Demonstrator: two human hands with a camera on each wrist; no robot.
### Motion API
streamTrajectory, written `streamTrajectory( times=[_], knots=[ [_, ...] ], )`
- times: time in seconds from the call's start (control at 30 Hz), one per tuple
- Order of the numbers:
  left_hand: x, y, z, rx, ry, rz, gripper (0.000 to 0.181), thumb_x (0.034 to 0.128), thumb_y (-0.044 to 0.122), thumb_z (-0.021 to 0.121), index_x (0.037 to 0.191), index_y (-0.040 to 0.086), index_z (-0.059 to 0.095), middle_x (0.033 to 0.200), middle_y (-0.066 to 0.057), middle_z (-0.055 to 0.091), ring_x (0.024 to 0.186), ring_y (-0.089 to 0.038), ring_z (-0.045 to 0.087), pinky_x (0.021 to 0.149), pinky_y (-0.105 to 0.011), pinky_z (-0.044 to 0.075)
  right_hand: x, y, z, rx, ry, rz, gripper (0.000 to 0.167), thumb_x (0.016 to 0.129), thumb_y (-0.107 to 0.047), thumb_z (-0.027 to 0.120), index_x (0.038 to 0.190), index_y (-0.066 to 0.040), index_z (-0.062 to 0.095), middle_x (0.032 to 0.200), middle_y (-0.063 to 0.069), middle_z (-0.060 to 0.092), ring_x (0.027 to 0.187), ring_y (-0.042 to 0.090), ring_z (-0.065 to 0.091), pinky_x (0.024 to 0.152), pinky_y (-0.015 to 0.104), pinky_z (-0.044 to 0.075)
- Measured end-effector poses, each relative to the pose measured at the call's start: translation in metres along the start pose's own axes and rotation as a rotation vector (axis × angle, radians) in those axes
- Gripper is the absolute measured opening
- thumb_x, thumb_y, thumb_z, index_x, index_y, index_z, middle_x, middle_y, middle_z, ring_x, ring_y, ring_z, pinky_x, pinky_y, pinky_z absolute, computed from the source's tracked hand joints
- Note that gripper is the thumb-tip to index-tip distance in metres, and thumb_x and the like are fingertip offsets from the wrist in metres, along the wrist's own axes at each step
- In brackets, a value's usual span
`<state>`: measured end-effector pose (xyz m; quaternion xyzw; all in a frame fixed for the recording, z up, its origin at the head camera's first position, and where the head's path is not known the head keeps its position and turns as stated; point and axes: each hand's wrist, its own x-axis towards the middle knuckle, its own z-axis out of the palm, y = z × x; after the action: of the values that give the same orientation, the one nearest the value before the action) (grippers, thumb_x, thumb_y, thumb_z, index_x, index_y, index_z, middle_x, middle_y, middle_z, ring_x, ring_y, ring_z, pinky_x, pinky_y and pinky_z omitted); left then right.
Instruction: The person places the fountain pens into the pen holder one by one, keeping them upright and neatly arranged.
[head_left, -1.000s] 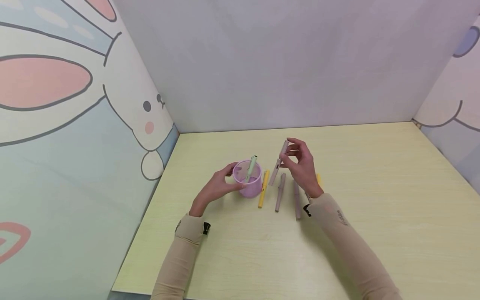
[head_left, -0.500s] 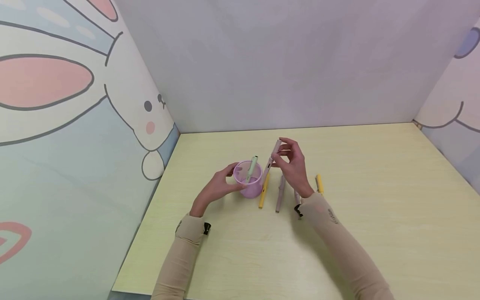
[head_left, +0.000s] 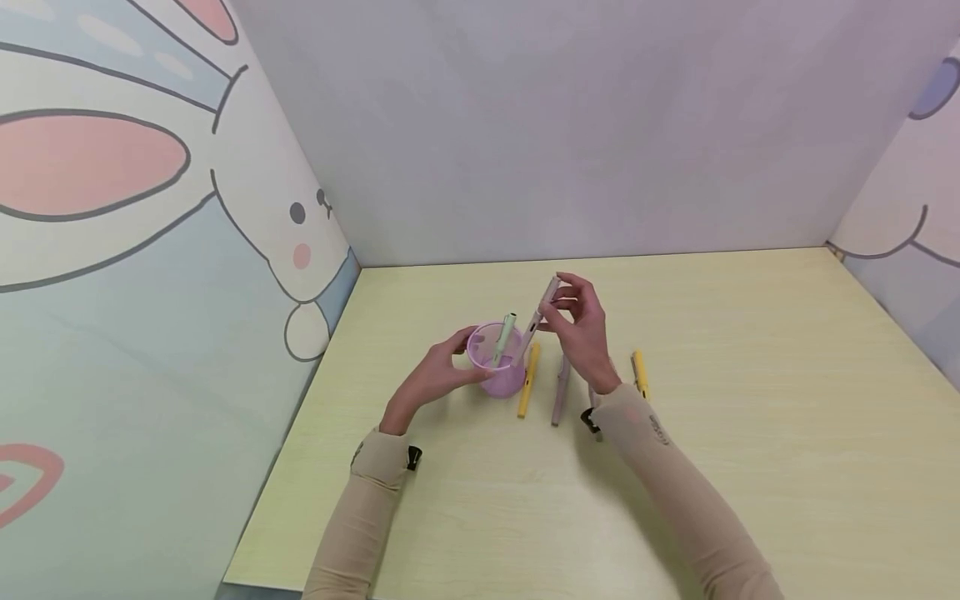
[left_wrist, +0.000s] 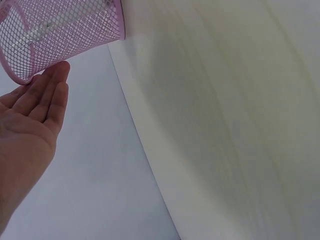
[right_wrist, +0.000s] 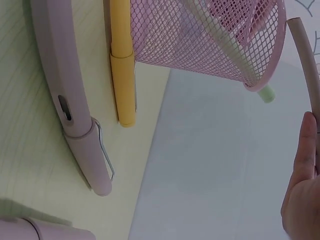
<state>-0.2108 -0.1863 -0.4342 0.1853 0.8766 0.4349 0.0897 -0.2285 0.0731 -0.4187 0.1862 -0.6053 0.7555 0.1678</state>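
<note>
A pink mesh pen cup (head_left: pixel 502 385) stands on the table, with a light green pen (head_left: pixel 504 337) leaning inside it. My left hand (head_left: pixel 433 377) holds the cup from the left, thumb at the near side and fingers at the far side. In the left wrist view, those fingers (left_wrist: pixel 47 95) touch the mesh near the rim. Between thumb and fingers, my right hand (head_left: pixel 582 333) pinches a mauve pen (head_left: pixel 529 332), tilted with its lower end by the cup's right rim. The right wrist view shows that pen's tip (right_wrist: pixel 296 24) just outside the rim.
Right of the cup, a yellow pen (head_left: pixel 528 385) and a mauve pen (head_left: pixel 561 392) lie on the pale wood table (head_left: pixel 480 500). Another mauve pen (right_wrist: pixel 47 230) is partly covered by the right wrist in the head view. Farther right lies a second yellow pen (head_left: pixel 640 371).
My right hand has carried the mauve pen leftward to the cup's rim, then slightly up. The left hand and cup have stayed put. The far-right yellow pen has come more into view.
</note>
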Motion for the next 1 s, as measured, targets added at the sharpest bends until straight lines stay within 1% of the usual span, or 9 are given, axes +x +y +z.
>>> streamTrajectory(
  times=[0.1, 0.2, 0.27, 0.4, 0.53, 0.7, 0.83, 1.0],
  knots=[
    [0.0, 0.0, 0.0, -0.003, 0.0, 0.003, 0.082, 0.0896, 0.038, 0.08, 0.158, 0.012, 0.042, 0.147, -0.006, 0.056, 0.13, -0.03, 0.052, 0.104, -0.056, 0.044, 0.0, 0.0, 0.003, 0.009, 0.016, -0.012, 0.049, 0.097, 0.016, 0.059, 0.143, 0.008, 0.044, 0.113, 0.017, 0.054, 0.094, 0.015, 0.06, 0.07, 0.032, 0.061],
    [0.0, 0.0, 0.0, -0.008, -0.002, 0.005, 0.082, 0.0898, 0.037, 0.08, 0.158, 0.011, 0.042, 0.147, -0.007, 0.056, 0.13, -0.03, 0.052, 0.104, -0.056, 0.044, -0.001, 0.001, 0.006, 0.005, 0.022, -0.007, 0.05, 0.096, 0.018, 0.057, 0.143, 0.008, 0.043, 0.113, 0.017, 0.053, 0.096, 0.015, 0.059, 0.071, 0.031, 0.061],
    [0.0, 0.0, -0.001, -0.01, -0.002, 0.007, 0.082, 0.0898, 0.037, 0.08, 0.158, 0.01, 0.042, 0.148, -0.007, 0.056, 0.13, -0.03, 0.052, 0.104, -0.057, 0.044, -0.002, 0.001, 0.007, -0.009, 0.016, 0.01, 0.051, 0.096, 0.018, 0.058, 0.144, 0.008, 0.043, 0.114, 0.017, 0.053, 0.098, 0.018, 0.059, 0.072, 0.031, 0.061],
    [0.0, 0.0, -0.001, -0.01, -0.006, 0.009, 0.082, 0.0908, 0.038, 0.079, 0.158, 0.009, 0.041, 0.148, -0.007, 0.055, 0.131, -0.031, 0.051, 0.105, -0.057, 0.044, -0.004, 0.004, 0.01, -0.04, -0.014, 0.042, 0.053, 0.096, 0.018, 0.059, 0.145, 0.01, 0.041, 0.116, 0.022, 0.052, 0.1, 0.021, 0.059, 0.073, 0.031, 0.061],
    [-0.001, 0.001, -0.002, -0.013, -0.009, 0.005, 0.082, 0.0907, 0.038, 0.079, 0.158, 0.009, 0.041, 0.149, -0.008, 0.054, 0.132, -0.032, 0.051, 0.105, -0.057, 0.044, -0.006, 0.007, 0.011, -0.057, -0.038, 0.074, 0.054, 0.095, 0.02, 0.058, 0.145, 0.011, 0.04, 0.117, 0.025, 0.051, 0.1, 0.018, 0.058, 0.074, 0.031, 0.061],
    [-0.002, 0.001, -0.002, -0.008, -0.006, -0.01, 0.083, 0.09, 0.038, 0.08, 0.159, 0.012, 0.041, 0.149, -0.006, 0.054, 0.132, -0.031, 0.051, 0.105, -0.057, 0.045, -0.009, 0.01, 0.012, -0.068, -0.058, 0.094, 0.054, 0.095, 0.019, 0.057, 0.145, 0.007, 0.041, 0.119, 0.023, 0.05, 0.1, 0.014, 0.058, 0.075, 0.031, 0.061],
    [-0.002, 0.001, -0.002, -0.01, -0.002, -0.006, 0.083, 0.0897, 0.039, 0.08, 0.158, 0.012, 0.041, 0.149, -0.006, 0.055, 0.131, -0.031, 0.051, 0.104, -0.056, 0.045, -0.011, 0.011, 0.014, -0.071, -0.065, 0.087, 0.049, 0.096, 0.015, 0.059, 0.143, 0.006, 0.045, 0.118, 0.022, 0.051, 0.1, 0.016, 0.059, 0.074, 0.031, 0.061],
    [-0.002, 0.001, -0.002, -0.01, -0.001, 0.007, 0.083, 0.0897, 0.039, 0.08, 0.158, 0.012, 0.042, 0.148, -0.007, 0.056, 0.13, -0.031, 0.052, 0.104, -0.056, 0.046, -0.012, 0.012, 0.014, -0.08, -0.084, 0.074, 0.043, 0.098, 0.007, 0.063, 0.14, 0.005, 0.049, 0.116, 0.023, 0.052, 0.1, 0.023, 0.059, 0.073, 0.033, 0.061]
  ],
)
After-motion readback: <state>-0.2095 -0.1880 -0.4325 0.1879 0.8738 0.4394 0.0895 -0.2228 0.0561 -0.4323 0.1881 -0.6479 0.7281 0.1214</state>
